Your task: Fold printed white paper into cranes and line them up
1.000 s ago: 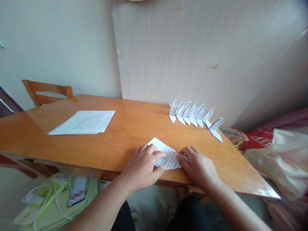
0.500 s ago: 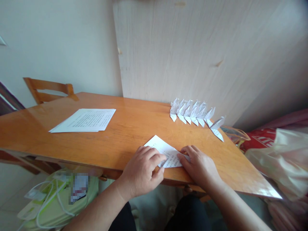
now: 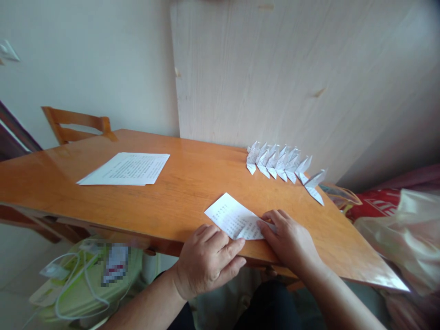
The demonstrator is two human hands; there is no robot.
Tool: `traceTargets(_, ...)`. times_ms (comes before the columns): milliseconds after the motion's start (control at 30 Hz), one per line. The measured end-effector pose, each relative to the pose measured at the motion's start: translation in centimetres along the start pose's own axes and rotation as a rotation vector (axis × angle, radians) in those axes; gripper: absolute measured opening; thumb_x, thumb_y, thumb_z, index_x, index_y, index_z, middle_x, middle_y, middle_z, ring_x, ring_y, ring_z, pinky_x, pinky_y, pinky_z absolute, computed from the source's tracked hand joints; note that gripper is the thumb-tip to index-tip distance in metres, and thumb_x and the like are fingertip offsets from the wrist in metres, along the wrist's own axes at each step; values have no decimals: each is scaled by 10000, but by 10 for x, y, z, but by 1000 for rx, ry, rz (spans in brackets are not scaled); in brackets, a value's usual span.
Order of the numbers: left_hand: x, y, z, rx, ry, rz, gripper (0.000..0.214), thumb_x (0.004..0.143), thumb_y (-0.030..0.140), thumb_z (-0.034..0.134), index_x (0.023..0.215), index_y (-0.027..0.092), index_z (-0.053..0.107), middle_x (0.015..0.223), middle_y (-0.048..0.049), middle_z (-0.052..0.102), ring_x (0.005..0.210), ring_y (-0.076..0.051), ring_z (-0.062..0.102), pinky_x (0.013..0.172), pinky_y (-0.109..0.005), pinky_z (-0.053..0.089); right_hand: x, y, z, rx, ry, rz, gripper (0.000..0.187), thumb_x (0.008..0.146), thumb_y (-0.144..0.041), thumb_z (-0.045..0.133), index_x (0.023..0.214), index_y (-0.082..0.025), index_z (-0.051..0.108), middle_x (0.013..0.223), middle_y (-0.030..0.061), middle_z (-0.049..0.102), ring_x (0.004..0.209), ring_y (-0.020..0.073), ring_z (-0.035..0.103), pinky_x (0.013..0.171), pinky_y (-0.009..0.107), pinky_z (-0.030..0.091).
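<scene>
Head view: your left hand [image 3: 208, 256], loosely curled, narrow gap between thumb and forefinger, at the near edge of the folded paper [image 3: 229, 215], contact unclear. Your right hand [image 3: 290, 236], holding the paper's right end, thumb on top. Paper: on the table [image 3: 185, 188], near its front edge. Forearms [image 3: 338, 286]: angled inward.

Likely room in home. Under grip of right hand [image 3: 290, 240], varnished wooden table [image 3: 178, 197]; far left of grip, matching slat-back chair [image 3: 80, 120]. Beyond grip, wood-grain panel [image 3: 257, 78] adjoining plain painted wall [image 3: 103, 59] with white wall plate [image 3: 9, 51]. Low left of grip, white cord [image 3: 85, 277] trailing over pale green item [image 3: 134, 275]. Right of grip, red bag [image 3: 376, 201] and cream bag [image 3: 387, 229] heaped beside table, household clutter.
</scene>
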State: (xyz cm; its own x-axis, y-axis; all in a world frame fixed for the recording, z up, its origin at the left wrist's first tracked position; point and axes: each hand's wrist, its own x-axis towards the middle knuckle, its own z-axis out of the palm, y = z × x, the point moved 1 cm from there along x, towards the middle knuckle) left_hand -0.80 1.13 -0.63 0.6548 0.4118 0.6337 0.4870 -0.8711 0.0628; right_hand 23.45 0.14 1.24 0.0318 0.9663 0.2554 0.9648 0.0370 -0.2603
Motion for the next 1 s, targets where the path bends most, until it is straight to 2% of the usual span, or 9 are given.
traceTargets(200,10,1,-3,-98,-100,-137,518,896,620,563,1221,237,689,892,-76,648,832,-261,592,723,-426,475,2,-1,-1,3,-12,18,237,981,-401,484,1019,-227,640,967,56,690,886,228,678,730,314,445)
traceTargets(267,17,1,-7,-182,-126,-211,484,909,583,566,1223,235,685,936,-82,658,877,-261,609,762,-419,490,5,-2,-3,5,-25,21,239,993,-387,469,1027,-219,636,994,64,690,907,230,680,742,315,446)
traceTargets(333,26,-4,-11,-280,-109,-309,368,941,470,563,1194,234,690,993,-79,673,911,-236,628,797,-381,501,11,-3,-5,-2,-37,10,238,1001,-361,457,1053,-208,631,1026,76,689,929,232,681,752,313,446)
traceTargets(467,58,-32,-11,-410,71,-498,228,948,365,559,1027,219,716,951,-53,693,845,-183,643,736,-293,498,35,3,-7,-59,-56,-37,265,1003,-341,450,1127,-185,625,1081,106,686,957,240,681,762,312,444)
traceTargets(633,120,-83,6,-605,490,-736,247,932,371,545,900,163,674,798,-29,686,744,-161,635,674,-263,484,80,24,-1,-39,-85,-60,252,972,-328,508,1141,-185,628,1135,99,687,976,226,669,774,296,428)
traceTargets(700,142,-95,14,-553,501,-689,209,927,326,540,879,162,661,814,-30,686,755,-155,626,697,-262,479,94,29,2,-13,-106,-81,232,958,-316,532,1121,-188,636,1106,87,698,945,207,672,766,280,424)
traceTargets(800,155,-96,24,-391,290,-425,173,927,260,527,848,182,660,815,-24,662,774,-153,605,723,-267,467,103,33,6,19,-103,-112,211,953,-304,539,1103,-200,644,1084,63,707,905,181,676,738,257,424)
traceTargets(867,149,-92,28,-297,182,-286,189,933,236,513,821,190,659,807,-28,644,782,-158,600,718,-270,462,103,34,7,51,-86,-127,201,956,-295,525,1089,-205,647,1072,54,706,890,173,678,732,253,429)
traceTargets(1000,125,-78,25,-172,64,-20,183,922,219,521,851,200,688,783,-42,634,761,-172,588,729,-300,464,96,35,8,110,-59,-163,235,967,-303,505,1135,-201,634,1086,66,695,910,182,684,766,263,450)
